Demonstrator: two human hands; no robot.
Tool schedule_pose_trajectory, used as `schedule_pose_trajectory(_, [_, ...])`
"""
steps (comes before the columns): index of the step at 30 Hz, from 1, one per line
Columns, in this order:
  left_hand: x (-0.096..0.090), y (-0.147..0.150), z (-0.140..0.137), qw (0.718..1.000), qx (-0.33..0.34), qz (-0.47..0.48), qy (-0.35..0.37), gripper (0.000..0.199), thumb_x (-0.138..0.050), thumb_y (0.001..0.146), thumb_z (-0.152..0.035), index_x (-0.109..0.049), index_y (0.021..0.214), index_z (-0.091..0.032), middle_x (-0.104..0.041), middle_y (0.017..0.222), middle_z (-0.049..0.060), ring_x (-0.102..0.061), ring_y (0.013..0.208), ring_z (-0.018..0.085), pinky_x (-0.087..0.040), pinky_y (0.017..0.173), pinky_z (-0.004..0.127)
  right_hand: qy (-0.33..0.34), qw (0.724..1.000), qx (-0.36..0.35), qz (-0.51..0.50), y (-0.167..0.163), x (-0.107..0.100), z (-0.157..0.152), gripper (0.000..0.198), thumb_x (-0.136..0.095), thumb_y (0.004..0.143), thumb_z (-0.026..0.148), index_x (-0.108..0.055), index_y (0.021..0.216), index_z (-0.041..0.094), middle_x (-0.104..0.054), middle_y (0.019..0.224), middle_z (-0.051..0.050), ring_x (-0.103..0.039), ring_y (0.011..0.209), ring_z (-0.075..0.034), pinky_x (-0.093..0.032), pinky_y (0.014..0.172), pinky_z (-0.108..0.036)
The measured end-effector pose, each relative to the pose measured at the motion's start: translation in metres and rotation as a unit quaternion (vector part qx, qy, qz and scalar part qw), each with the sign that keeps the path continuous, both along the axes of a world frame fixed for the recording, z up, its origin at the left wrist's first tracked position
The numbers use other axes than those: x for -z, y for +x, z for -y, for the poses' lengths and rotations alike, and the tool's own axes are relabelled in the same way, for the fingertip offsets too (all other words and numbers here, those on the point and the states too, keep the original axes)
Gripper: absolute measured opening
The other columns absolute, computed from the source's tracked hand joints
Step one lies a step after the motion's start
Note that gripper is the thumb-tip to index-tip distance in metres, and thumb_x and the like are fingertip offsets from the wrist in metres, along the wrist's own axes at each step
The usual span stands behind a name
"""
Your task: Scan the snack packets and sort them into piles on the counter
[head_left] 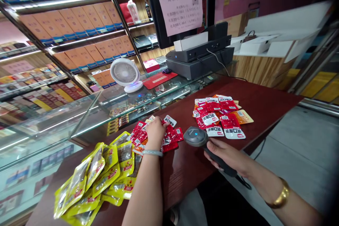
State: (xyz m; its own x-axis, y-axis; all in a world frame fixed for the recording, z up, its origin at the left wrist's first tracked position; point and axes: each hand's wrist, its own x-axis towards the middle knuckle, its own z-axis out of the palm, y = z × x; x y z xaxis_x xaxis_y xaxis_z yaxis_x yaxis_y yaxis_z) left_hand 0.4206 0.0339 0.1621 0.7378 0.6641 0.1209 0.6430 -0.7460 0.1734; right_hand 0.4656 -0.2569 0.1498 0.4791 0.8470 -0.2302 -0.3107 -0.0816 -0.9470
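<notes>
My left hand (155,132), with a pale bangle at its wrist, reaches into a loose pile of red snack packets (139,133). Its fingers are bent down and closed on a packet there, though the fingertips are partly hidden. In my right hand (224,152) is a dark handheld barcode scanner (196,136), a small blue light glowing on its head. The scanner is held above the counter, between the left pile and a second heap of red and white snack packets (212,111). Yellow snack pouches (106,169) lie heaped left of my left forearm.
The dark red wooden counter (270,99) adjoins a glass display case (106,107). A white fan (125,74), a red mat (159,80) and a dark cash register (198,58) stand behind. Boxed goods fill the shelves (66,23). A cable hangs from the scanner.
</notes>
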Motion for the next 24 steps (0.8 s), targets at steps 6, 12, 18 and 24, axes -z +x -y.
schedule_pose_trajectory(6, [0.011, 0.016, 0.008, 0.949, 0.018, 0.241, -0.204, 0.013, -0.054, 0.090, -0.031, -0.055, 0.097, -0.020, -0.071, 0.092, 0.006, -0.067, 0.084, 0.019, -0.047, 0.075, 0.029, 0.022, 0.999, -0.023, 0.010, -0.006, -0.005, -0.010, 0.051, -0.057, 0.086, 0.070, -0.054, 0.093, 0.020, -0.053, 0.071, 0.004, -0.043, 0.046, -0.006, -0.032, 0.043, -0.020])
schedule_pose_trajectory(12, [0.022, 0.023, 0.017, 0.907, 0.048, 0.324, -0.264, 0.010, -0.055, 0.087, -0.025, -0.055, 0.095, -0.021, -0.063, 0.075, -0.001, -0.060, 0.067, 0.015, -0.042, 0.064, 0.025, 0.025, 0.999, -0.024, 0.032, -0.006, -0.007, -0.014, 0.049, -0.054, 0.088, 0.069, -0.053, 0.092, 0.020, -0.052, 0.071, 0.005, -0.043, 0.047, -0.006, -0.032, 0.044, -0.020])
schedule_pose_trajectory(18, [0.025, 0.024, 0.019, 0.874, 0.038, 0.344, -0.342, 0.019, -0.063, 0.082, -0.026, -0.055, 0.098, -0.021, -0.061, 0.065, -0.004, -0.056, 0.056, 0.013, -0.041, 0.060, 0.024, 0.015, 0.999, -0.024, 0.035, -0.002, -0.003, -0.010, 0.048, -0.053, 0.091, 0.067, -0.053, 0.093, 0.019, -0.052, 0.072, 0.004, -0.043, 0.048, -0.005, -0.033, 0.045, -0.020])
schedule_pose_trajectory(24, [0.020, 0.032, 0.040, 0.768, 0.079, 0.346, -0.534, 0.054, -0.077, 0.068, -0.030, -0.049, 0.114, -0.019, -0.068, 0.071, -0.002, -0.065, 0.062, 0.015, -0.050, 0.065, 0.026, 0.037, 0.999, 0.021, 0.022, 0.010, 0.002, 0.006, 0.050, -0.056, 0.088, 0.069, -0.053, 0.095, 0.019, -0.054, 0.070, 0.005, -0.045, 0.047, -0.005, -0.033, 0.043, -0.019])
